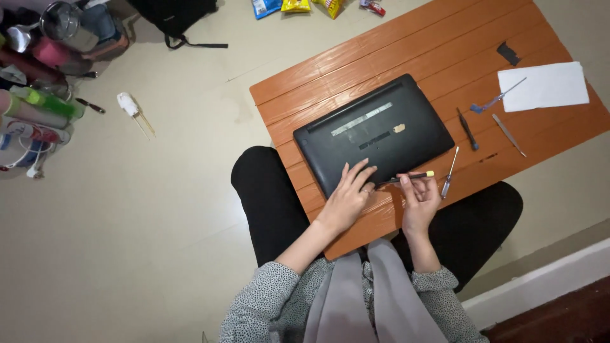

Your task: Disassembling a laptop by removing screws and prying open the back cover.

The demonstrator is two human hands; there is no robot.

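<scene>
Right grip (418,190) pinches screwdriver (406,178) (laptop (375,130) edge).

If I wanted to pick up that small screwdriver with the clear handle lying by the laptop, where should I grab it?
Probably by the thicker clear handle of the small screwdriver, at its near end. It lies flat on the orange slatted table, so pinch from above across its sides; the right hand is close beside it.

Orange slatted table (406,51) — black laptop (375,133), white paper (546,86), loose screwdrivers (450,173).
</scene>
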